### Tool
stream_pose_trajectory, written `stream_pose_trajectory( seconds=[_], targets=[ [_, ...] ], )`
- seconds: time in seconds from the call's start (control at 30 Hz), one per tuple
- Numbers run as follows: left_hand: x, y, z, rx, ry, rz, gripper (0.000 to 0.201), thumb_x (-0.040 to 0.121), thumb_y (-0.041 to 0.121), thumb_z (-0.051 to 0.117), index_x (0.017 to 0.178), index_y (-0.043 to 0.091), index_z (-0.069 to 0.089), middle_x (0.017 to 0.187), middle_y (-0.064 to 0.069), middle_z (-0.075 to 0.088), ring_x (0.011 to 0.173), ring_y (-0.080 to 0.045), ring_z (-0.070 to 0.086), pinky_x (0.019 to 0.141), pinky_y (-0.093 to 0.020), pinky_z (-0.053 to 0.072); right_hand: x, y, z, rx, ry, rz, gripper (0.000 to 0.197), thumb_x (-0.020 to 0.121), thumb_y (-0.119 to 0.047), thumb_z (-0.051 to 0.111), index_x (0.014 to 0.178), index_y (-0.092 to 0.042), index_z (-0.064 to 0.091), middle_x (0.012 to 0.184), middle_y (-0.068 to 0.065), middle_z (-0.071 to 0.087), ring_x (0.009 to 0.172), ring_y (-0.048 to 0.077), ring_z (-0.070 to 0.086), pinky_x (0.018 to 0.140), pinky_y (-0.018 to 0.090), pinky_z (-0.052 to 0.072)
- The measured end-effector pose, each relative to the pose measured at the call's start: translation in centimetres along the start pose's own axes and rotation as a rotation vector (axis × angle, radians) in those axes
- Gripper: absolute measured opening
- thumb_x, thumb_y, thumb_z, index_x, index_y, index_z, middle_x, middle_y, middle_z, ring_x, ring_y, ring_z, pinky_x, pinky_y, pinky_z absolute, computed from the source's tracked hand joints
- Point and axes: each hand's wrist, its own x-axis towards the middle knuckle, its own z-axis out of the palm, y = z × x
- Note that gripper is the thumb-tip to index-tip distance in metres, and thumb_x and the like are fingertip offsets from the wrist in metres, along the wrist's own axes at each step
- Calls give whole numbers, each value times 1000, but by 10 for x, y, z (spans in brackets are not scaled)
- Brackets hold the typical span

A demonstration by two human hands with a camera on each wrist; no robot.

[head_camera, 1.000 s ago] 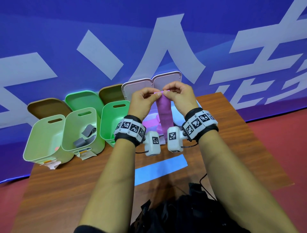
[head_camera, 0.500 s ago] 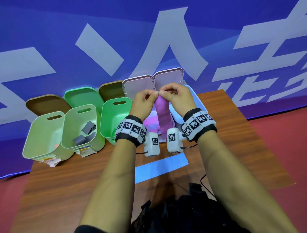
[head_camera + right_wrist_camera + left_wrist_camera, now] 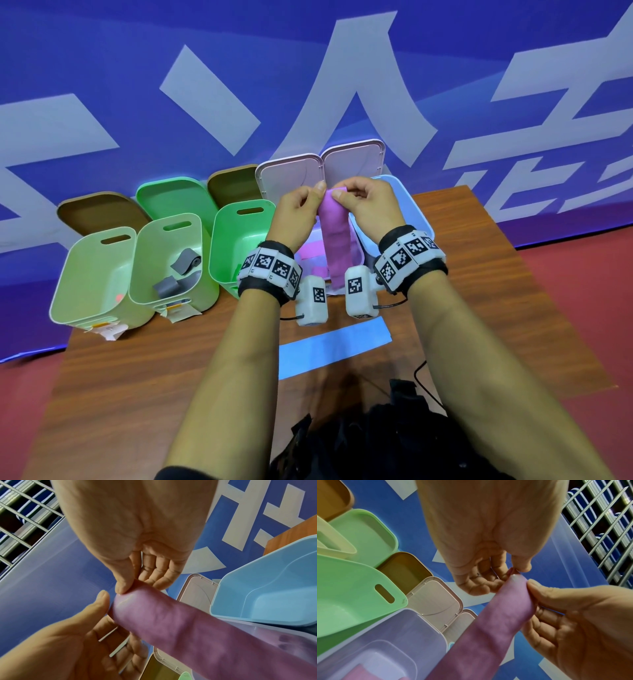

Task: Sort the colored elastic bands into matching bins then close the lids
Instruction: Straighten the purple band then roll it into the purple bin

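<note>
both hands are raised together over the lavender bin (image 3: 317, 236), pinching the top end of a purple elastic band (image 3: 336, 236) that hangs down into that bin. the left hand (image 3: 298, 214) nips the band between thumb and curled fingers, and the right hand (image 3: 368, 205) does the same just beside it, thumbs almost touching. more pinkish bands lie in the bottom of the lavender bin.

the bin stands on a brown wooden table (image 3: 144, 373). to its left, in a row, are three green bins; the middle one (image 3: 171, 260) holds grey bands (image 3: 183, 263). to its right, touching it, is a light blue bin (image 3: 416, 212). open lids, brown, green and pale pink (image 3: 291, 174), stand up behind the row. in front of the lavender bin a blue strip (image 3: 334, 347) lies flat on the wood.

behind the table hangs a blue banner with large white characters (image 3: 342, 85). the floor beside the table is red (image 3: 582, 291). the wrist views show metal bars overhead (image 3: 600, 527).
</note>
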Motion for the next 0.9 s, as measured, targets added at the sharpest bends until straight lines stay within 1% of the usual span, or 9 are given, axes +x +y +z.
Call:
stream_pose_trajectory(
  seconds=[0.1,0.23,0.37,0.5,0.6,0.67,0.73,0.83,0.9],
  targets=[
    [-1,0,-1,-100,-16,41,3,94,16,64,96,16,67,88,1,65,82,-14,57,74,-27,51,1,2,1,6,14,1,7,84,-19,69,80,-24,73,83,0,73,87,23,70,90,44,57],
    [0,0,-2,-101,-2,89,22,87,-5,64,100,12,67,91,2,68,80,-6,62,75,-19,50,3,6,2,20,16,19,8,82,-29,67,81,-24,74,85,4,75,89,27,71,89,49,56],
    [1,2,-2,-93,23,64,14,92,0,63,105,0,69,86,-1,69,71,2,63,70,-14,49,3,7,2,3,12,10,18,88,-35,67,88,-20,77,83,-4,74,85,18,70,89,47,56],
    [1,0,-2,-68,46,49,12,97,8,59,95,3,69,75,0,64,63,0,57,65,-15,48,3,4,2,73,0,41,12,91,-15,68,103,-15,70,87,5,70,87,20,67,91,41,57],
    [1,0,-3,-34,23,42,20,99,17,57,89,7,71,71,1,64,69,-9,55,68,-22,50,4,3,2,59,17,15,7,90,-10,68,92,-16,71,88,8,71,86,19,66,91,42,57],
    [0,1,-3,-12,6,37,30,101,22,54,78,13,71,60,12,62,63,-4,54,66,-20,49,5,2,3,59,47,6,7,90,-11,68,88,-17,71,88,5,72,88,20,68,91,42,57],
    [0,1,-3,5,1,21,38,102,27,53,67,17,66,51,14,58,55,0,52,65,-19,47,6,1,3,65,62,4,7,90,-14,69,87,-19,71,88,4,73,91,23,70,91,41,57],
    [3,0,-3,32,14,-4,48,101,35,54,60,12,61,50,10,56,56,-9,51,68,-29,47,6,1,3,81,68,1,4,89,-16,71,87,-19,72,88,4,74,89,21,70,90,40,57],
    [3,0,-3,21,9,-23,44,101,34,54,62,14,63,53,11,58,58,-7,53,69,-28,49,7,2,2,68,75,8,3,88,-19,72,85,-20,72,87,3,74,88,19,70,90,40,57]
  ],
)
